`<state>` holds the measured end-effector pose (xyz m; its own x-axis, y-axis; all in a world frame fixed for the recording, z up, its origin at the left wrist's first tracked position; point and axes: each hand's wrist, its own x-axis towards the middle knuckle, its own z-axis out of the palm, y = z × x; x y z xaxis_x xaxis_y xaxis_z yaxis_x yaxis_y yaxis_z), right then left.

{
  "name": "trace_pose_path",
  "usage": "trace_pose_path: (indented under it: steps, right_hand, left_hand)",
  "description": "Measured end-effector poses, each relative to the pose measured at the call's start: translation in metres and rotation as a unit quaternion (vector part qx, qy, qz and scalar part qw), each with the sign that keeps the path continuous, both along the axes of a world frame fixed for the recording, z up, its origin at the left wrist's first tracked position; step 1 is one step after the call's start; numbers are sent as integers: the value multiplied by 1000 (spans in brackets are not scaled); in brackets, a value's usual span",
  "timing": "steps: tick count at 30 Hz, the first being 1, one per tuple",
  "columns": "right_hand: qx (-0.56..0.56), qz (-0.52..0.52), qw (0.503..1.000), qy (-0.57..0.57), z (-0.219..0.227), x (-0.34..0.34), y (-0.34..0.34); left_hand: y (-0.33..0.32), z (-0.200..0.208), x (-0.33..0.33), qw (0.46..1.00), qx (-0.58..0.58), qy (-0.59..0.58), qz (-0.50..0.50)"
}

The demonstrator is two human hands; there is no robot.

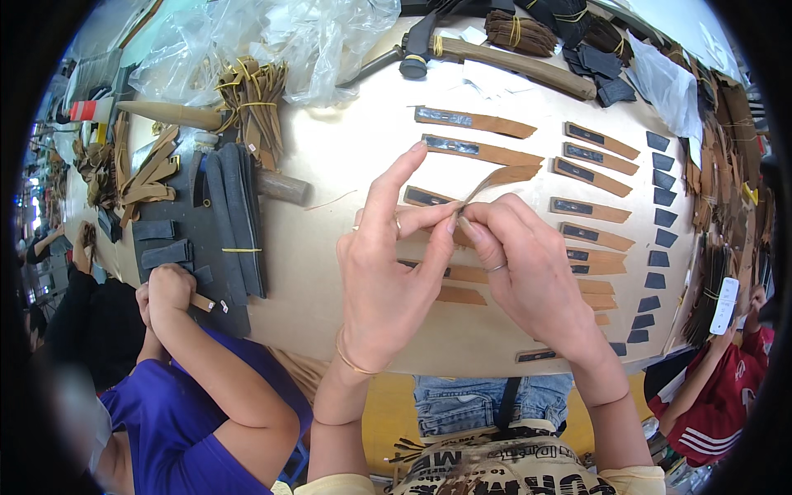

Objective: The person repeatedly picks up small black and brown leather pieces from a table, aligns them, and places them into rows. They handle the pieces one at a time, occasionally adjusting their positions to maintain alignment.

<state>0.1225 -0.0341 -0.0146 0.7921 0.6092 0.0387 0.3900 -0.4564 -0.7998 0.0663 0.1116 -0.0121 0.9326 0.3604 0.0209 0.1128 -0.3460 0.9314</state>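
Over the middle of the table, my left hand (388,256) and my right hand (524,268) meet at a brown leather strip (507,174). Its free end curls up and away to the right. My left thumb and one finger pinch it, while the left index finger sticks out toward the far side. Right thumb and fingers close on the same spot, hiding the pinched end. Just beyond lie two tan leather strips with dark, shiny patches: a farther strip (474,121) and a nearer strip (487,150). More such strips are partly covered by my hands.
To the right runs a column of tan strips (598,210) beside a column of small dark pieces (657,258). A hammer (511,66) lies at the back, near plastic bags (247,49). On the left, dark strap bundles (233,223) lie by a co-worker's hands (171,289).
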Motion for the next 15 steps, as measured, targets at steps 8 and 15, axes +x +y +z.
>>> trace_pose_path:
  steps: [8,15]
  right_hand:
    - [18,-5,1000,-14,-2,0,2]
    - [43,-7,999,-27,-5,5,0]
  left_hand:
    - [1,-5,-2,997,75,-26,-16]
    - [-4,-1,-1,1000,-6,0,13]
